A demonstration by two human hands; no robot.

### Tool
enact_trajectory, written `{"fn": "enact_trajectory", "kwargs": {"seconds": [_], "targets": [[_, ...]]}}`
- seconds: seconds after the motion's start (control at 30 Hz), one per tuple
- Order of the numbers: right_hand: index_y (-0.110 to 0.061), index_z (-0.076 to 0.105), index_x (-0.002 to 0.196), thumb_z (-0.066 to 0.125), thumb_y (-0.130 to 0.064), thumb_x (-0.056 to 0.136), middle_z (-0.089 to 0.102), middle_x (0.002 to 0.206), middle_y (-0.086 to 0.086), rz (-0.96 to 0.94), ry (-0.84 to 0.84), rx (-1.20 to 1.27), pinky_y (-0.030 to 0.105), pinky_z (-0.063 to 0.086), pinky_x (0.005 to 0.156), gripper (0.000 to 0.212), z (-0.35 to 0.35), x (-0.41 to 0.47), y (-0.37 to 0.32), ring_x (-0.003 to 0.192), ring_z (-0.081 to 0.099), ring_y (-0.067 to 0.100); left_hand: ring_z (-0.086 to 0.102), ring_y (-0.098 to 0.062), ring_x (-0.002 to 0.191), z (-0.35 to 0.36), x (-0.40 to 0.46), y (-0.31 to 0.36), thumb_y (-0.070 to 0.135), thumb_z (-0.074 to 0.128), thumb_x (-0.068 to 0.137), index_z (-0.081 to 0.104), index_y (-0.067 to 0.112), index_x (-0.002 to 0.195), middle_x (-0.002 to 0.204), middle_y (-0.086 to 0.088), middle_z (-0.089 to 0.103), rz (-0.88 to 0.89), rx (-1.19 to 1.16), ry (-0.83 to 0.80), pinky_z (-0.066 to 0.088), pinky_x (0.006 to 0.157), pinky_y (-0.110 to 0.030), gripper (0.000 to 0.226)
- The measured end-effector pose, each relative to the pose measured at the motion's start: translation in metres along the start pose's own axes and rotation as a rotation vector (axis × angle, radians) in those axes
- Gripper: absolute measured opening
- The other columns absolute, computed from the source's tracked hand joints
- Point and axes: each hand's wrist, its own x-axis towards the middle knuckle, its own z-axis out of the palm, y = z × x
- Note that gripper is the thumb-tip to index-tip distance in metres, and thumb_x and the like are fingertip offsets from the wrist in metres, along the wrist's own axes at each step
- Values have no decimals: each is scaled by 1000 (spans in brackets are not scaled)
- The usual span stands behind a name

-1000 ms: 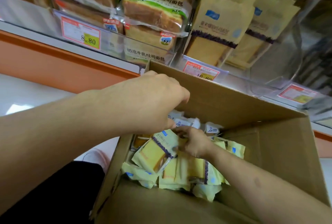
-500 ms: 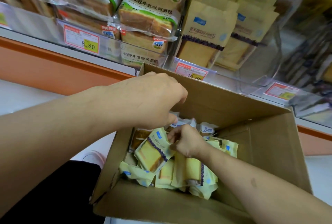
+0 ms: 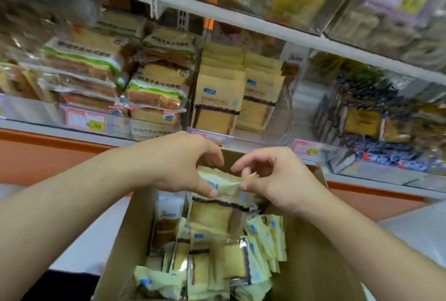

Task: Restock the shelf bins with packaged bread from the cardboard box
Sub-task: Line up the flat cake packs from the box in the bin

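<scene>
A pale yellow bread packet with a dark purple band hangs upright above the open cardboard box. My left hand pinches its top edge on the left side and my right hand pinches the top edge on the right. Several more yellow packets lie loose in the box below. Straight ahead, the clear shelf bin holds upright rows of the same yellow packets.
To the left, a bin holds stacked green-labelled toast loaves behind a price tag. At the right is a bin of darker packets. An upper shelf with more bins hangs overhead. An orange base panel runs below.
Both hands rose out of the box, lifting one yellow packet by its top edge. The view tilted up toward the shelves.
</scene>
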Motion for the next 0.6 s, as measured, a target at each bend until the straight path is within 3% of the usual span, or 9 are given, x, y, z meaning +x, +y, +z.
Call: {"fn": "enact_trajectory", "kwargs": {"seconds": [0.17, 0.33, 0.43, 0.53, 0.6], "targets": [[-22, 84, 96, 84, 13, 77, 72, 80, -4, -141, 199, 102, 33, 60, 78, 39, -26, -20, -8, 74, 67, 10, 67, 6, 92, -6, -5, 15, 47, 84, 81, 68, 46, 109, 100, 24, 73, -17, -178, 111, 58, 84, -29, 32], [-29, 79, 107, 86, 5, 79, 75, 96, -1, -212, 316, 141, 30, 63, 84, 44, -35, -24, -10, 90, 76, 11, 67, 7, 92, -13, -9, 25, 42, 83, 83, 73, 40, 98, 96, 26, 74, -27, -246, 279, 59, 84, -31, 18], [-36, 72, 113, 89, -10, 79, 76, 106, -17, -173, 304, 53, 27, 60, 90, 46, -41, -21, -7, 102, 73, 3, 68, 6, 90, -22, -8, 28, 41, 83, 84, 74, 39, 94, 93, 25, 74, -18, -257, 378, 60, 82, -33, 14], [-40, 71, 125, 91, -24, 80, 74, 115, -27, -134, 254, -50, 35, 58, 100, 51, -42, -14, -5, 110, 69, -3, 71, 0, 84, -31, -7, 31, 37, 82, 86, 76, 35, 93, 90, 20, 76, 9, -338, 470, 62, 77, -37, 10], [-41, 70, 129, 89, -28, 83, 74, 116, -28, -144, 278, -47, 40, 60, 99, 52, -45, -7, -7, 111, 69, -2, 72, -1, 83, -38, -6, 34, 35, 80, 87, 76, 34, 93, 90, 19, 76, 52, -362, 520, 62, 75, -36, 7]]}}
